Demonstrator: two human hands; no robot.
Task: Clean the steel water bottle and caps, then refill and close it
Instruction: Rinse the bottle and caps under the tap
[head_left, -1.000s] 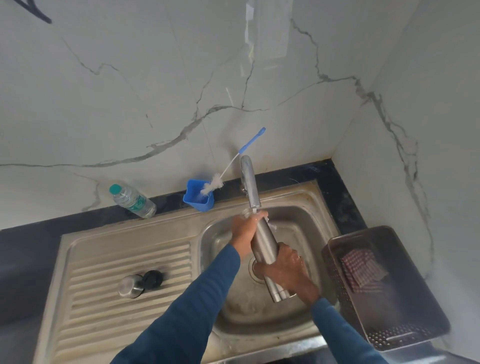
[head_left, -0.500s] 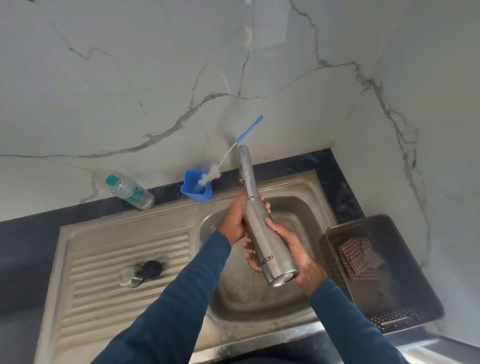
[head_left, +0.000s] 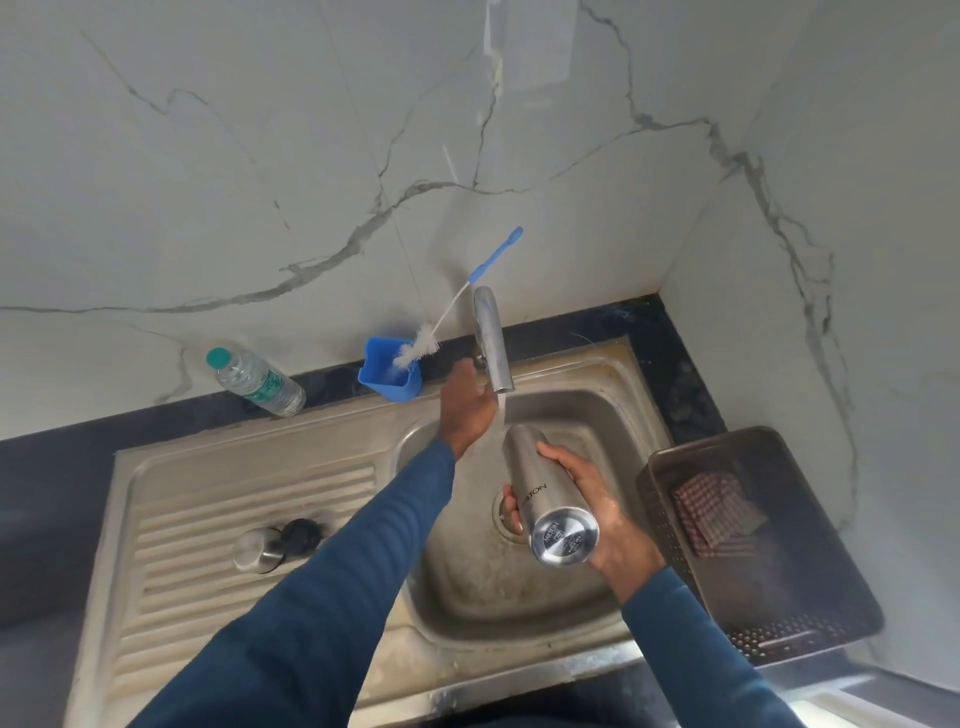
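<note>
Since a half second ago my left hand (head_left: 465, 410) has let go of the steel bottle (head_left: 540, 493) and gone up to the foot of the tap (head_left: 491, 338), and water (head_left: 501, 415) now runs from the spout. The steel sink (head_left: 260, 493) fills the lower middle of the frame, with a dark perforated tray (head_left: 779, 639) at lower right holding a checked cloth (head_left: 711, 509). Over the basin at centre, my right hand (head_left: 597, 499) wraps its fingers and thumb around the bottle, base toward the camera, upper end at the stream. Whether the left hand's fingers grasp anything at the tap I cannot tell. At left against the wall lies a plastic water bottle (head_left: 257, 382); right of it a blue cup (head_left: 389, 371) holds a bottle brush (head_left: 467, 296). On the drainboard sit a steel cap (head_left: 257, 551) and a black cap (head_left: 301, 535), touching.
</note>
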